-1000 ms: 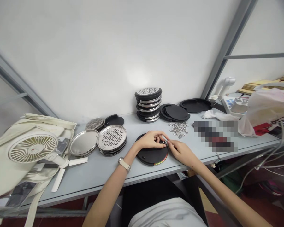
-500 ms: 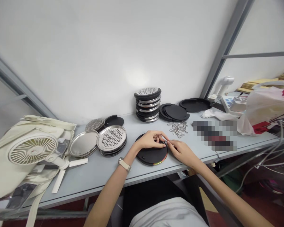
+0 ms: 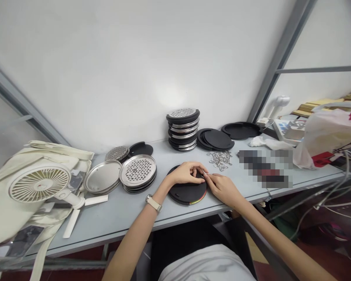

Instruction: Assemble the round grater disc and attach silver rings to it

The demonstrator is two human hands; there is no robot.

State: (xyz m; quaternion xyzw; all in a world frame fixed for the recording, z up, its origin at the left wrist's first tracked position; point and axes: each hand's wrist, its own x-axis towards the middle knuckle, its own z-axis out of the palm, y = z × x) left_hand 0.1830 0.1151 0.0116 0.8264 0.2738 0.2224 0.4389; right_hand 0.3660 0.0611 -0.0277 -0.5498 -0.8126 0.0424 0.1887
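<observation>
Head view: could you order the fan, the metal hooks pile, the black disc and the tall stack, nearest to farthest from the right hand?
From the right hand:
1. Black disc, at its fingertips.
2. Metal hooks pile, just beyond it.
3. Tall stack, farther back, by the wall.
4. Fan, far left.

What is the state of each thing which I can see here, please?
Left hand: fingers curved
Right hand: fingertips pinched together
Black disc: lying flat, partly covered by the left hand
Metal clips: loose heap
Tall stack: upright
Perforated plates: stacked
Plain plates: stacked
Fan: running or off, cannot tell
</observation>
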